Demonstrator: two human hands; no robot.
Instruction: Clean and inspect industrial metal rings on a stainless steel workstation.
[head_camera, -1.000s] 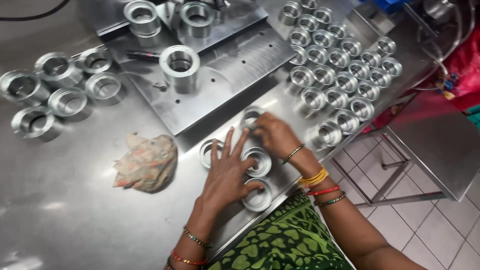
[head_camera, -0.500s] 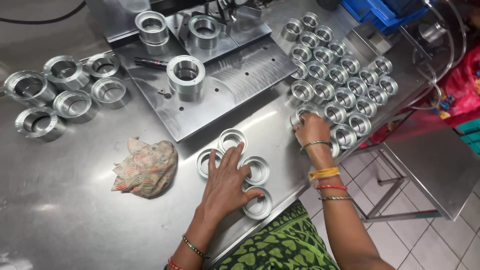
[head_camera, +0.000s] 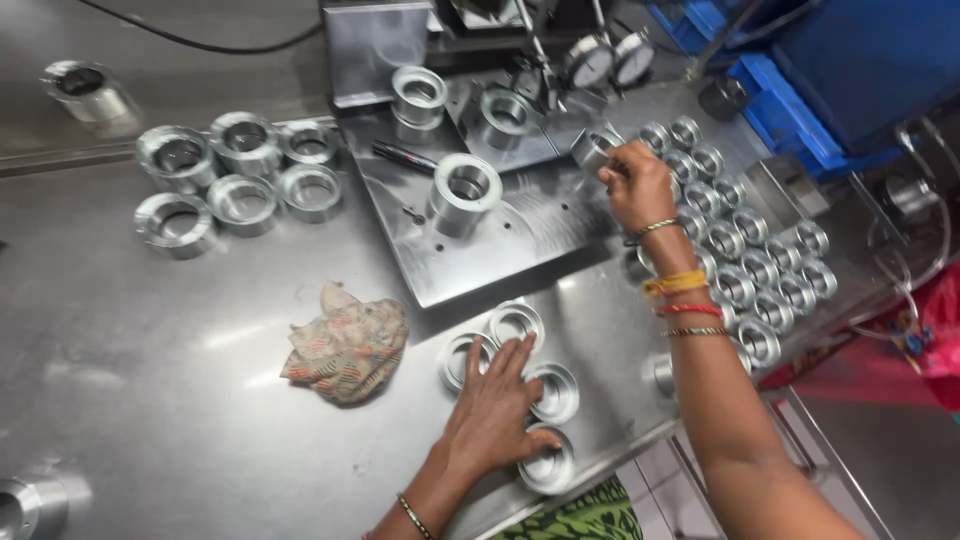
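Observation:
My left hand (head_camera: 497, 407) lies flat, fingers apart, on a small cluster of shiny metal rings (head_camera: 556, 392) near the table's front edge. My right hand (head_camera: 636, 186) is raised over the grey fixture plate (head_camera: 530, 228) and grips one small metal ring (head_camera: 592, 149) between its fingertips. Just right of that hand, rows of several similar small rings (head_camera: 745, 262) stand packed together. A tall metal sleeve (head_camera: 464, 193) stands on the plate to the left of my right hand.
A crumpled patterned rag (head_camera: 345, 345) lies left of my left hand. Larger metal rings (head_camera: 240, 175) are grouped at the far left. Two dial gauges (head_camera: 610, 58) and more sleeves (head_camera: 418, 97) stand at the back. A blue crate (head_camera: 800, 100) sits at the right.
My right hand has lifted a small ring from the rows and carried it up and back toward the fixture. My left hand stays flat on the front rings.

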